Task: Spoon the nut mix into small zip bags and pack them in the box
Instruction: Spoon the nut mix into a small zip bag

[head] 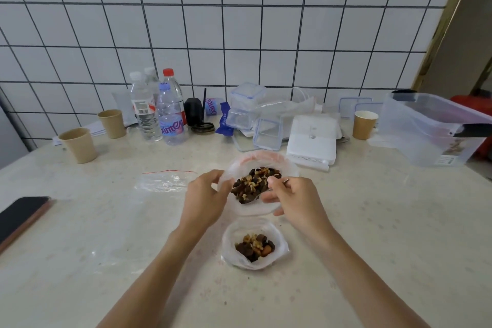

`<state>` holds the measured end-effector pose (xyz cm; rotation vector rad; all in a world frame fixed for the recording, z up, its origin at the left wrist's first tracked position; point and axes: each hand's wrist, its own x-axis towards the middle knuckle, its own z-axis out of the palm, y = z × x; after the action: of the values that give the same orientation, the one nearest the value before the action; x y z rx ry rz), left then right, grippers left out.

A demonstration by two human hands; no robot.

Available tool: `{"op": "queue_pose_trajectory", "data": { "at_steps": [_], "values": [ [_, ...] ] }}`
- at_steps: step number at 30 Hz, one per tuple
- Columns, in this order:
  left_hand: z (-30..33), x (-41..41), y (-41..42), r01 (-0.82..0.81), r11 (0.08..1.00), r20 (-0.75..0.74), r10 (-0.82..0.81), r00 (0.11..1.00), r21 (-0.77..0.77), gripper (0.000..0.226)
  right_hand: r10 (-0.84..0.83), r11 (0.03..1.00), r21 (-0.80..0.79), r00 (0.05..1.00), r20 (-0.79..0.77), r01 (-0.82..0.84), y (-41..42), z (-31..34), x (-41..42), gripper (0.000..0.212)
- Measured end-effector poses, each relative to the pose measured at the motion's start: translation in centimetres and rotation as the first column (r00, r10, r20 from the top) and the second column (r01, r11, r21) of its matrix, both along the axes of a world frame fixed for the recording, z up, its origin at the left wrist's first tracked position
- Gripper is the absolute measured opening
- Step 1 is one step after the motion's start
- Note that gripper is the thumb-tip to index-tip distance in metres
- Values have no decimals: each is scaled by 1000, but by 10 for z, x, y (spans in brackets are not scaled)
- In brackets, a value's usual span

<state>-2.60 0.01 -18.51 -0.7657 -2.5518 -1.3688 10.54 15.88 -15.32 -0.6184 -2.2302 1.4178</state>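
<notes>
Nut mix, dark lumps with pale walnut pieces, sits in an open bag at table centre. Left hand grips the bag's rim; right hand pinches a spoon handle. A bottle label is only partly legible.

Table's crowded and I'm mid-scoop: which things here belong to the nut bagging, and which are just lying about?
Job:
big bag of nut mix
spoon in right hand
left hand gripping the big bag's rim
small filled bag
empty zip bag
large clear box

Lying about:
water bottles
paper cups
phone
small lidded containers
</notes>
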Motion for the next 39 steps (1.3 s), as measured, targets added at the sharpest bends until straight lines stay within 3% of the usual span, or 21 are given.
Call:
{"op": "queue_pose_trajectory", "data": {
  "at_steps": [5,8,12,19,31,39],
  "values": [
    [3,2,-1,39,999,-55,-38,998,30,10,-74,978,-199,994,-86,55,-1,-20,-17,29],
    [6,3,-4,46,998,-81,-42,996,42,20,-100,953,-297,989,-113,63,1,-31,-20,27],
    [0,-5,-3,44,997,-96,-38,995,60,8,-118,956,-284,984,-136,76,3,-37,-21,28],
    [-4,-5,-1,38,999,-82,-35,996,35,31,-108,960,-269,988,-114,74,3,-36,-17,29],
    [-1,2,-4,12,994,-71,-4,997,111,27,-188,824,-564,965,-184,53,7,-35,-13,25],
    [5,5,-12,-42,998,-77,46,996,51,45,-163,853,-521,966,-200,36,14,-20,6,27]
  ]
}}
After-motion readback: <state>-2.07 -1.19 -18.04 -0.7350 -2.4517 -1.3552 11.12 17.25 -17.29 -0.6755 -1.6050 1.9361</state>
